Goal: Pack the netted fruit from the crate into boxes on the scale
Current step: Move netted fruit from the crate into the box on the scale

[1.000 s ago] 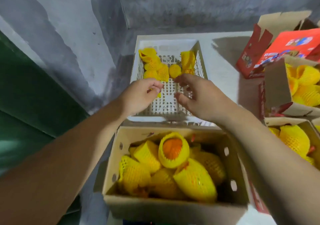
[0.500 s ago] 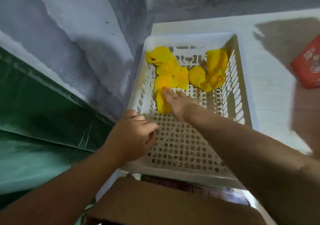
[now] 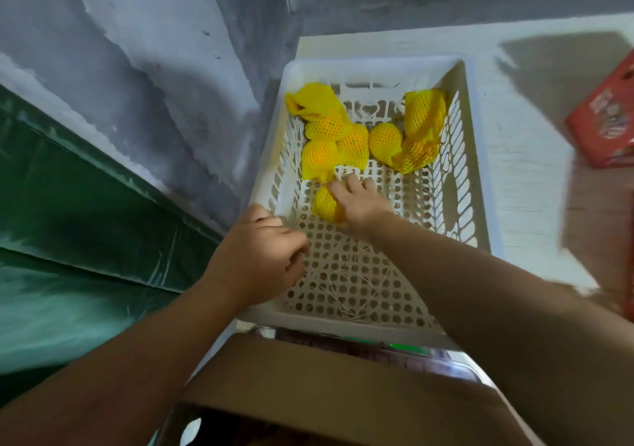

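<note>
The right hand (image 3: 356,200) reaches deep into the white crate (image 3: 478,184), its fingers spread and lying over a yellow netted fruit (image 3: 324,202) on the crate floor; whether the thumb has closed round the fruit cannot be told, as the hand covers that side. The left hand (image 3: 264,256) sits at the crate's near left wall, fingers curled loosely inward with the tips near the perforated floor; nothing can be seen between them.

Just beyond the right hand's fingertips, a cluster of netted fruit (image 3: 329,136) lies against the far left corner of the crate, with a second smaller group (image 3: 411,133) toward the far right corner. The near half of the crate floor is bare plastic grid with a few strands of straw (image 3: 350,274) on it.

The crate rests on a white tabletop (image 3: 528,136). At the right edge lies part of a red printed carton (image 3: 603,126). Below the crate, nearest the camera, the brown flap of a cardboard box (image 3: 326,390) fills the bottom of the view, and between it and the crate a strip of the scale (image 3: 411,351) shows a green glow. A grey wall (image 3: 137,50) and green sheeting (image 3: 68,205) lie to the left.
</note>
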Demonstrator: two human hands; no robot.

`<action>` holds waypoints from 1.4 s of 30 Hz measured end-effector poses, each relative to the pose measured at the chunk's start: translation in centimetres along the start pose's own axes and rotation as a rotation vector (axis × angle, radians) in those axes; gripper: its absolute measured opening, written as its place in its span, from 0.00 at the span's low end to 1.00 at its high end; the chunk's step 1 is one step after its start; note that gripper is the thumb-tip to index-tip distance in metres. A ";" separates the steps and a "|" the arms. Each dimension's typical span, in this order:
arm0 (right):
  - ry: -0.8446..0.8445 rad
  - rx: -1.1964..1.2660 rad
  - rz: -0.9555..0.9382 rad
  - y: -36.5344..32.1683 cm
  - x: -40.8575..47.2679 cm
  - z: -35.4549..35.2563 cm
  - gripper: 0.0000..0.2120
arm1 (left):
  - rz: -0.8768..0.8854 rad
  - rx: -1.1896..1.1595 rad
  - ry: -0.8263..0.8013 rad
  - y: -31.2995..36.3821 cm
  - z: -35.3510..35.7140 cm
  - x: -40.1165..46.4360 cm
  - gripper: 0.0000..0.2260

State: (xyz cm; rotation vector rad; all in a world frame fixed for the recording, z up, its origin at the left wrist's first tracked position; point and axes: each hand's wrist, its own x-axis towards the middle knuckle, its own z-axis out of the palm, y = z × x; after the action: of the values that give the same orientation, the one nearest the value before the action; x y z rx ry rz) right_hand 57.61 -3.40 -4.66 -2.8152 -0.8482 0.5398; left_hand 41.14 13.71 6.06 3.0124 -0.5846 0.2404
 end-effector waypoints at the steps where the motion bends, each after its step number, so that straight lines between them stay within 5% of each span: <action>1: -0.018 -0.053 0.001 -0.2 -0.4 -0.1 0.41 | -0.002 0.001 0.006 0.1 -0.1 0.0 0.07; 10: -0.126 0.104 -0.029 -1.1 -4.5 -2.1 0.47 | -0.129 -0.083 -0.113 -0.3 -0.5 0.0 0.09; 15: -0.040 0.666 0.073 -1.9 -10.9 -9.3 0.36 | -0.384 -0.445 -0.249 0.7 -2.8 -0.1 0.20; 20: 0.061 1.014 -0.053 -6.8 -20.4 -16.0 0.10 | -0.551 -1.001 -0.348 4.2 -8.1 -0.2 0.33; 24: 0.191 0.950 -0.119 -11.6 -28.0 -17.4 0.11 | -0.461 -1.222 -0.092 7.9 -11.7 -5.4 0.40; 28: 0.324 0.860 -0.294 -16.3 -35.1 -15.3 0.10 | -0.427 -1.263 0.130 10.9 -13.7 -12.7 0.33; 38: 0.849 0.671 -0.218 -23.9 -43.5 -8.7 0.17 | -0.598 -1.280 0.295 16.1 -15.9 -24.5 0.26; 40: 0.826 0.573 -0.122 -24.8 -44.2 -8.0 0.21 | -0.628 -1.229 0.298 16.3 -16.2 -26.1 0.30; 42: 0.596 0.381 0.011 -25.3 -44.9 -7.4 0.24 | -0.662 -1.192 0.305 16.4 -16.3 -27.8 0.29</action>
State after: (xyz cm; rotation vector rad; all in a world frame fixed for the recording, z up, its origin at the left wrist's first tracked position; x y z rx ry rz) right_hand 12.86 -7.84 21.61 -2.4107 -0.5350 -0.1356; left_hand 7.19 10.27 18.11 1.7962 0.2638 0.1920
